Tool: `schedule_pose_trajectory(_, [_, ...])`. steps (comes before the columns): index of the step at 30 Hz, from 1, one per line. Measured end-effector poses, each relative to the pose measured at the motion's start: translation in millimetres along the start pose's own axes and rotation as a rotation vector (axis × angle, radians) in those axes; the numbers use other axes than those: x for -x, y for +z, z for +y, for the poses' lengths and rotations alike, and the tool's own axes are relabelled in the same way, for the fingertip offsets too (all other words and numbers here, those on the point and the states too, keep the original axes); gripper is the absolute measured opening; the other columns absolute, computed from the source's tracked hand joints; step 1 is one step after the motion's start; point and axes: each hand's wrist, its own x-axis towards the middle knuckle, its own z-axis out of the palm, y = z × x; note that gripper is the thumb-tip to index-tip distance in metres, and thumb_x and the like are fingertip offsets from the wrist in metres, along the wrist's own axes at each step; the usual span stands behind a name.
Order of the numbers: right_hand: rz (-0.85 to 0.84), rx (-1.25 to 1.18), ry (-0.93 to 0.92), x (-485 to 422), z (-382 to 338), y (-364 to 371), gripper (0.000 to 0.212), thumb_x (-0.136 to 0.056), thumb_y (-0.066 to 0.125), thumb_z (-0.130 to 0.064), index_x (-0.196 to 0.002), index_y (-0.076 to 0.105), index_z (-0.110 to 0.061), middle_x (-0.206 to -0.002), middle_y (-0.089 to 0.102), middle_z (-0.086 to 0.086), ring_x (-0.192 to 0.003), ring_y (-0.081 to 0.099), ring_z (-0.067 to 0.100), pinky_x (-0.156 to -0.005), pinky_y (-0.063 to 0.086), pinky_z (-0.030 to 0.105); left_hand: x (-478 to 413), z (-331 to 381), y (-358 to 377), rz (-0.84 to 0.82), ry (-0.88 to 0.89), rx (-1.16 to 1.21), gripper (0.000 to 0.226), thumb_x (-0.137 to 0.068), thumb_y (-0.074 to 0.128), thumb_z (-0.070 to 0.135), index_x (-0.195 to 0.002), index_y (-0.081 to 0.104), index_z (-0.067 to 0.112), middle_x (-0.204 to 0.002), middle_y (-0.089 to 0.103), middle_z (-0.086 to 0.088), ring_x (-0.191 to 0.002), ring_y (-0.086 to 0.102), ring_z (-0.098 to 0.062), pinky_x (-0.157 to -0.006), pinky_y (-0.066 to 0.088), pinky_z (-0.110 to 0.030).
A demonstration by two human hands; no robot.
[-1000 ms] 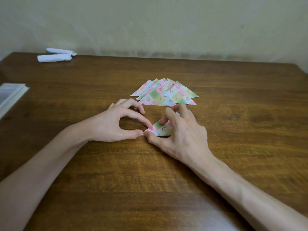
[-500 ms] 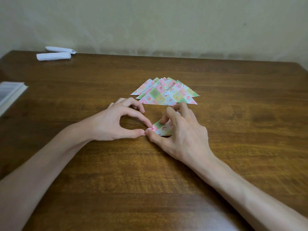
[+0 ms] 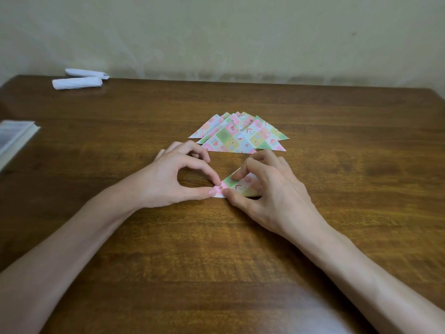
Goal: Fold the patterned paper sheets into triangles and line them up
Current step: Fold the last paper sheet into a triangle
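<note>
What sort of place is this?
Likely a plain room at home, though I can't be sure: a wooden table against a bare pale wall, with folded paper triangles and a half-folded sheet on it.

No legible writing anywhere, patterned paper [image 3: 240, 188] included

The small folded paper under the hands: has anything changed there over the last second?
Hardly anything. The right hand has edged slightly right, so a little more of the small folded paper shows. The left hand still pinches its left corner. The stack of folded triangles, the white rolls and the table stayed put.
</note>
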Motion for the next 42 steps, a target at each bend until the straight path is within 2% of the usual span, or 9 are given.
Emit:
schedule_pose_trajectory(3, [0.059,0.049,-0.062,1,7,3,0.051,-0.079,0.049,-0.081,-0.102,0.066,-0.038,-0.121,0.052,-0.014,-0.112,0.042,0.018,-0.093,0.044,0.038,0,-1,1,0.001,-0.003,-0.013,0.029,-0.074,0.069,0.077,-0.096,0.073,0.059,-0.121,0.047,0.028,-0.134,0.035,0.002,-0.112,0.024,-0.037])
schedule_pose_trajectory(6, [0.079,0.024,-0.048,3,7,7,0.051,-0.077,0.047,-0.08,-0.099,0.063,-0.037,-0.121,0.05,-0.014,-0.109,0.04,0.018,-0.093,0.042,0.039,1,1,8,0.07,-0.011,-0.051,0.035,-0.07,0.062,0.08,-0.094,0.072,0.057,-0.122,0.049,0.024,-0.134,0.037,-0.001,-0.11,0.024,-0.037])
schedule_pose_trajectory(9, [0.1,0.01,-0.051,4,7,8,0.044,-0.078,0.052,-0.075,-0.098,0.063,-0.038,-0.122,0.05,-0.017,-0.11,0.039,0.016,-0.09,0.036,0.035,0,4,14,0.123,-0.021,-0.072,0.037,-0.067,0.063,0.083,-0.09,0.071,0.056,-0.121,0.052,0.022,-0.131,0.038,-0.002,-0.105,0.023,-0.037])
schedule_pose_trajectory(13, [0.012,-0.114,-0.047,5,14,-1,0.025,-0.083,0.072,-0.057,-0.1,0.065,-0.042,-0.123,0.048,-0.021,-0.117,0.038,0.015,-0.097,0.031,0.035,-1,5,13,0.107,-0.03,-0.061,0.03,-0.07,0.072,0.077,-0.089,0.071,0.054,-0.121,0.052,0.022,-0.132,0.037,-0.001,-0.106,0.022,-0.038])
schedule_pose_trajectory(21, [0.001,-0.096,-0.024,4,13,-1,0.022,-0.083,0.074,-0.055,-0.099,0.062,-0.046,-0.124,0.046,-0.022,-0.118,0.035,0.013,-0.095,0.025,0.03,-3,15,25,0.182,-0.028,-0.111,0.027,-0.077,0.07,0.073,-0.082,0.071,0.046,-0.116,0.053,0.024,-0.129,0.037,0.001,-0.098,0.018,-0.031])
schedule_pose_trajectory(29, [0.04,-0.055,-0.083,2,0,11,0.035,-0.078,0.058,-0.063,-0.106,0.065,-0.042,-0.123,0.049,-0.022,-0.116,0.038,0.013,-0.088,0.03,0.034,4,15,11,0.059,-0.032,-0.108,0.029,-0.072,0.063,0.075,-0.092,0.07,0.054,-0.122,0.048,0.026,-0.137,0.028,0.002,-0.105,0.018,-0.037])
schedule_pose_trajectory(34, [0.024,-0.061,-0.107,3,-2,11,0.039,-0.083,0.06,-0.057,-0.119,0.063,-0.045,-0.126,0.05,-0.022,-0.12,0.041,0.011,-0.094,0.035,0.035,10,11,4,0.039,-0.035,-0.09,0.025,-0.074,0.065,0.072,-0.095,0.069,0.059,-0.122,0.047,0.027,-0.137,0.026,0.004,-0.107,0.019,-0.038])
schedule_pose_trajectory(39, [-0.028,-0.107,-0.072,3,0,5,0.06,-0.088,0.071,-0.042,-0.142,0.046,-0.045,-0.132,0.041,-0.015,-0.128,0.036,0.01,-0.097,0.025,0.028,9,9,5,0.013,-0.02,-0.077,0.013,-0.082,0.073,0.057,-0.094,0.07,0.052,-0.122,0.048,0.028,-0.136,0.027,0.006,-0.109,0.019,-0.037])
schedule_pose_trajectory(42, [-0.043,-0.071,-0.071,2,-2,6,0.066,-0.088,0.07,-0.044,-0.145,0.037,-0.048,-0.134,0.04,-0.015,-0.127,0.034,0.01,-0.096,0.022,0.026,7,10,13,0.038,-0.011,-0.088,0.019,-0.082,0.069,0.064,-0.093,0.071,0.049,-0.121,0.05,0.026,-0.134,0.031,0.004,-0.106,0.02,-0.033])
